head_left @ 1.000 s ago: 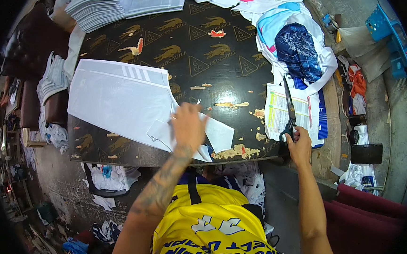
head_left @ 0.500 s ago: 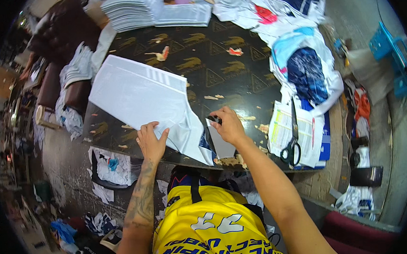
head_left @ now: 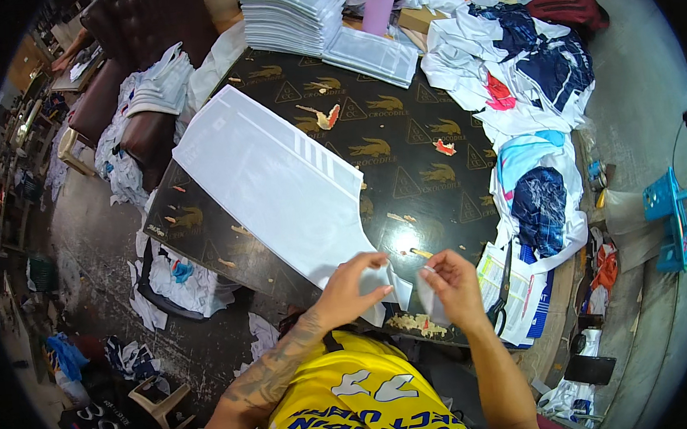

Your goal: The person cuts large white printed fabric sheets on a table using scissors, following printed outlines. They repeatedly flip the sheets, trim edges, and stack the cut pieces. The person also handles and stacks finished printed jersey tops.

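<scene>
A long white panel (head_left: pixel 261 180) with printed stripes lies diagonally on the dark, scuffed table (head_left: pixel 428 169). My left hand (head_left: pixel 350 290) is at its narrow lower end, thumb and forefinger apart; some fingertips are hidden. My right hand (head_left: pixel 454 290) pinches a small white piece (head_left: pixel 431 304) just right of that end. Black-handled scissors (head_left: pixel 497 313) lie on papers and packets (head_left: pixel 526 313) beside my right hand.
Stacked white sheets (head_left: pixel 286 23) and a pink bottle (head_left: pixel 379 1) line the far edge. Garment heaps (head_left: pixel 532 66) cover the right side. A brown padded chair (head_left: pixel 147 29) is at left, a blue plastic basket (head_left: pixel 666 216) at far right.
My right hand let go of the scissors and moved left to the small white piece. My left hand shifted along the panel toward its narrow end. The camera view has shifted.
</scene>
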A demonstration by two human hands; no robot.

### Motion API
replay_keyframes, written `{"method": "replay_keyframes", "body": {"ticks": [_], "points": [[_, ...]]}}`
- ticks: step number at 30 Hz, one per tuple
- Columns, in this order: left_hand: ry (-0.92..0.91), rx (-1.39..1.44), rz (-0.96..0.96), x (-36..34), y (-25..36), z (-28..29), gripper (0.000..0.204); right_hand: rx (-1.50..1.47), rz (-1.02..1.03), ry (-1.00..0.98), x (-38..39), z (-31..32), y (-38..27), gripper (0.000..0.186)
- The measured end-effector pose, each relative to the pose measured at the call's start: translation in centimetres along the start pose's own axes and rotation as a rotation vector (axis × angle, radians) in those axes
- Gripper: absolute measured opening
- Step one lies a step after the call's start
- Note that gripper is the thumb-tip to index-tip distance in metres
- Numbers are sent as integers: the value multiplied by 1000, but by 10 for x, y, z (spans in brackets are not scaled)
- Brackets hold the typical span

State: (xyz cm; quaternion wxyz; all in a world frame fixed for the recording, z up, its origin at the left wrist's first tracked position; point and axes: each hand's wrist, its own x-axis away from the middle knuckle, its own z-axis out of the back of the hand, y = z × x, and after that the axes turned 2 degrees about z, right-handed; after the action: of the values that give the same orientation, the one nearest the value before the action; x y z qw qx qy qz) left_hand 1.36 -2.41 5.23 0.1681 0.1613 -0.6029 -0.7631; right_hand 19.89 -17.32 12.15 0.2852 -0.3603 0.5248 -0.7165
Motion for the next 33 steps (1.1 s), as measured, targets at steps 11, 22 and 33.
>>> {"method": "replay_keyframes", "body": {"ticks": [11, 22, 33], "points": [[211, 673, 569, 20, -44, 167, 20, -118, 8, -202, -154, -196, -26, 35], [727, -173, 653, -8, -89, 204, 51, 319, 302, -106, -261, -226, 13, 42], [-120, -750, -99, 36, -71, 29, 35, 859, -22, -88, 1, -22, 106, 28]]}}
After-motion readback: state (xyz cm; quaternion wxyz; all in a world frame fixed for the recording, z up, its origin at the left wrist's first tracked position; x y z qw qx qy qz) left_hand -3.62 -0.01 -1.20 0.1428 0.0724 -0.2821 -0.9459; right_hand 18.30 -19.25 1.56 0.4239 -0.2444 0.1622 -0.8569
